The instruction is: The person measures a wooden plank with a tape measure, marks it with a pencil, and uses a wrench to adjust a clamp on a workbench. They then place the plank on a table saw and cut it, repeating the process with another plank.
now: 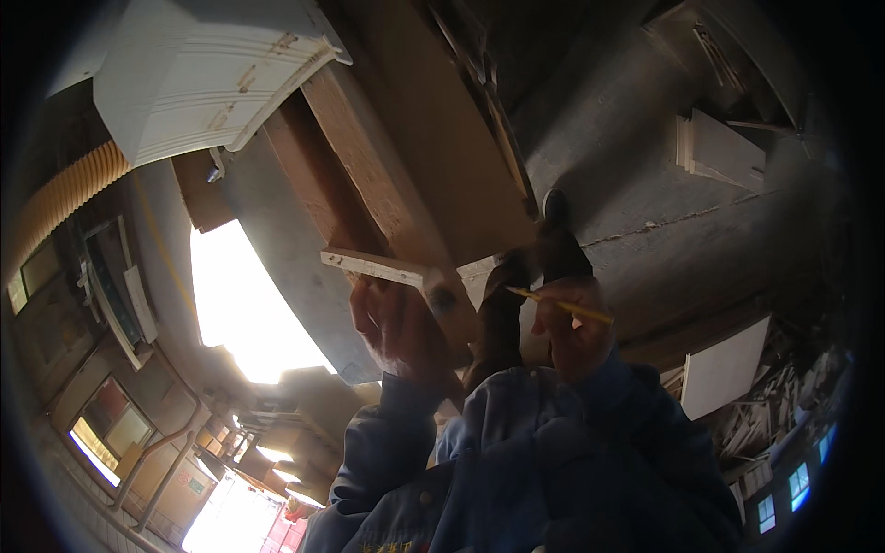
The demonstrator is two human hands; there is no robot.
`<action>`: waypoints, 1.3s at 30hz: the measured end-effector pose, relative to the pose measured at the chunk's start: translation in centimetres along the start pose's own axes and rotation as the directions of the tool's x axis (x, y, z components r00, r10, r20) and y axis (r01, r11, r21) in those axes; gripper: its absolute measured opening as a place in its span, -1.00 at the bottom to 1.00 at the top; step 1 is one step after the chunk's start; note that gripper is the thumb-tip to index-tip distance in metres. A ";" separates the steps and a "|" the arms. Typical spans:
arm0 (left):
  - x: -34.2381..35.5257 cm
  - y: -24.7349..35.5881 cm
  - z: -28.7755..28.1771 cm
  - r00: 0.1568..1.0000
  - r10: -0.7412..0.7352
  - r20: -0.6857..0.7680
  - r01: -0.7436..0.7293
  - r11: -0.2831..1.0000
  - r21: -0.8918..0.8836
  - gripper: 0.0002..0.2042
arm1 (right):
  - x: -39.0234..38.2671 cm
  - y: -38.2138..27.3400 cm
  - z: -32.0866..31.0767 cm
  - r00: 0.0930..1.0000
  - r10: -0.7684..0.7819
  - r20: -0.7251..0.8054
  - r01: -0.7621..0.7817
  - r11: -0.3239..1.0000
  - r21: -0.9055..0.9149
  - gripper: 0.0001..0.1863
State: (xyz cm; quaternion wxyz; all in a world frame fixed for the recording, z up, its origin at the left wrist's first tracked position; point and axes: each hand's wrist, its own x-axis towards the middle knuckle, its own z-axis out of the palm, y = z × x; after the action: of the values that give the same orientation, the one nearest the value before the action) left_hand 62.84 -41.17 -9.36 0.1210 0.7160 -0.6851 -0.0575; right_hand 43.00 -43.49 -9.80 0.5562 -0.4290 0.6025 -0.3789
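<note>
My right hand (pixel 573 330) is closed around a thin yellow pencil (pixel 590 312), its tip pointing left toward the wooden pieces. A short pale wooden strip (pixel 373 265) lies across the near end of a long timber beam (pixel 364 147). Just below that strip, the curled fingers of my left hand (pixel 401 330) press up against its edge; their tips are partly hidden. To the right of the beam is a wide brown board (pixel 433 111). My dark shoes and legs show between the two hands.
A white ridged cabinet or machine housing (pixel 212 74) stands at the upper left, beside a ribbed yellow hose (pixel 74 198). Pale boards (pixel 724 152) lie on the grey floor at the right. A white panel (pixel 726 367) leans near piled wood scraps (pixel 770 410).
</note>
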 end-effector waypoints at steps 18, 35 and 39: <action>7.9 6.1 3.0 0.993 -0.108 -0.043 0.105 0.992 -0.065 -0.59 | 24.7 8.5 -53.6 0.537 0.031 -0.843 0.084 0.992 0.089 -0.75; 11.3 9.8 1.9 0.921 -0.375 0.109 0.361 0.924 0.128 -0.61 | 47.0 9.7 -72.5 0.415 -0.348 -0.841 -0.447 0.727 -0.521 -0.64; 9.9 9.5 1.2 0.902 -0.417 0.111 0.401 0.905 0.140 -0.61 | 44.8 5.1 -66.6 0.674 -0.059 -0.736 -0.513 0.680 -0.524 -0.53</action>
State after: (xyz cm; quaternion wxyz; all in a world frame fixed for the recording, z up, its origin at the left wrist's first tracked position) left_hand 53.92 -51.46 -7.31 0.0175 0.8439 -0.5282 -0.0918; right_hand -24.41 -85.16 -23.76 0.1250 -0.3412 0.9147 -0.1769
